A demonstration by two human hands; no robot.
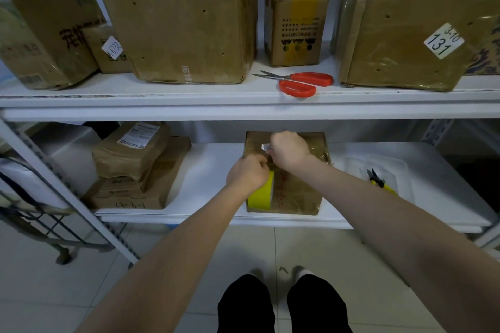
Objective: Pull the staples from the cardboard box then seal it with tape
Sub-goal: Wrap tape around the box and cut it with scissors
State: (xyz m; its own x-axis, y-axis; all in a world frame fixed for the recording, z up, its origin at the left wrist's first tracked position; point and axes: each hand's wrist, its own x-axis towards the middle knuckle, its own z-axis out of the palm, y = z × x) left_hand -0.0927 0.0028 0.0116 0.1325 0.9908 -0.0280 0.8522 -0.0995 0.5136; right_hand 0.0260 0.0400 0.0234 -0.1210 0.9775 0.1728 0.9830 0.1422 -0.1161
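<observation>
Left hand [247, 173] grips tape roll [259, 197] on cardboard box [297, 193]; right hand [290, 150] pinches shiny bit [264, 147] (unidentifiable).

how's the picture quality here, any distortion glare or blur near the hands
Head view: wide-angle bending bows the upper shelf; light is dim and even; glare whitens the tape strip pinched by the right hand; the left hand gripping the yellow tape roll looks soft.
</observation>
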